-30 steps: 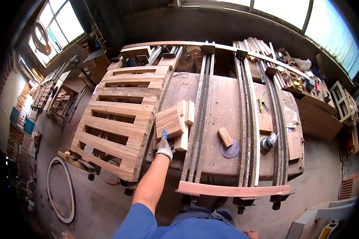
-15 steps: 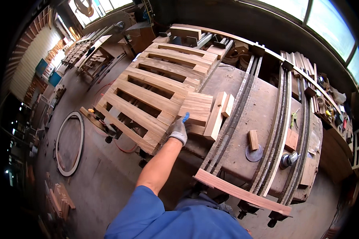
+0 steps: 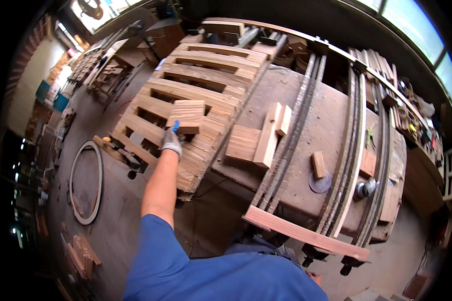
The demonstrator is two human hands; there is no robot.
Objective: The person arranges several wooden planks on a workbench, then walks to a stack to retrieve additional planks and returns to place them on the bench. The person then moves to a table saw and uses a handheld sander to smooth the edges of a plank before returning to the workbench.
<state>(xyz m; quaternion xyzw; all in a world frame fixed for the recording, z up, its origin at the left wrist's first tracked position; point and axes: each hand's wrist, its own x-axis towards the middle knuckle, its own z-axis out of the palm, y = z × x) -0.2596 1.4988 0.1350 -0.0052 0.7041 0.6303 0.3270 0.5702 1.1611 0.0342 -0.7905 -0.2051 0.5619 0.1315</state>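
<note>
My left hand [image 3: 171, 140], in a grey-white work glove with a blue fingertip, grips the near edge of a squarish wooden block [image 3: 188, 110]. Its fingers are partly hidden beneath the block. Under block and hand spreads a row of slatted wooden frames [image 3: 158, 107], set side by side with long openings between the slats. Only a sliver of my right hand [image 3: 314, 277] shows beside my blue shirt at the lower edge, so its fingers cannot be made out.
On the metal bench [image 3: 296, 103] lie a flat wooden board [image 3: 243, 142], a long wooden bar [image 3: 268, 135] and a small wood block [image 3: 318, 164] by a round disc [image 3: 320, 183]. Long threaded clamps [image 3: 296, 130] cross it, ending at a reddish wooden beam [image 3: 306, 233]. A large ring [image 3: 73, 183] lies on the floor.
My left hand has moved left with the wooden block, from the frames' right edge to over the slats. The flat board on the bench now shows more fully.
</note>
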